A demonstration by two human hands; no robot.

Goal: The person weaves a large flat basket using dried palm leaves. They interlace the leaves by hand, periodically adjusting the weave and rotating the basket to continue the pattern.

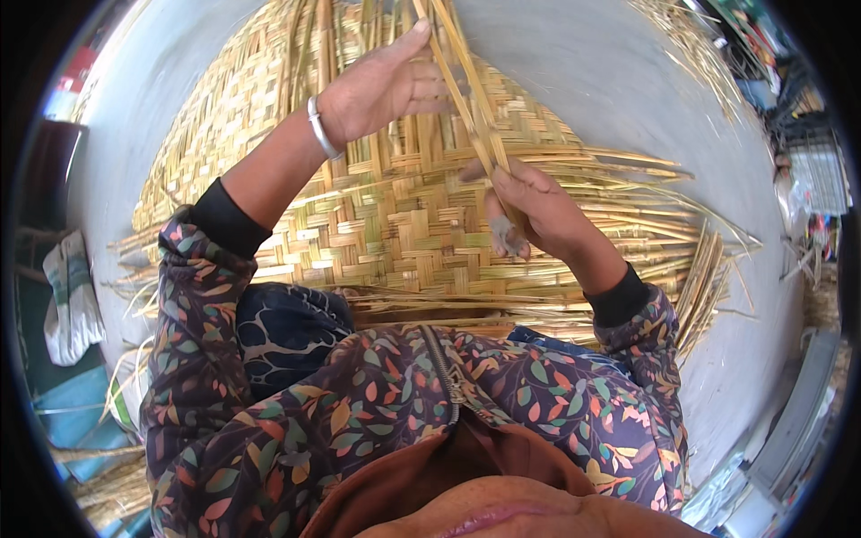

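Holding a pair of long yellow strips [460, 103] above the weave, my right hand [543, 204] pinches them near their lower ends, and they slant up and leftward past the top edge of view. My left hand [381, 90] is spread just beside them, thumb up and fingers outstretched; whether it touches them I cannot tell. Beneath both hands lies the woven mat [314, 242], its golden-tan bands crossing over and under. Unwoven ends [628, 193] fan out past its right side, and more loose lengths [314, 54] run up toward the top. A pale bracelet [321, 128] circles my left wrist, above the dark cuff of my leaf-patterned jacket [377, 394]. Around the mat stretches a grey floor [574, 54], with a whitish sack [72, 309] off to my left.
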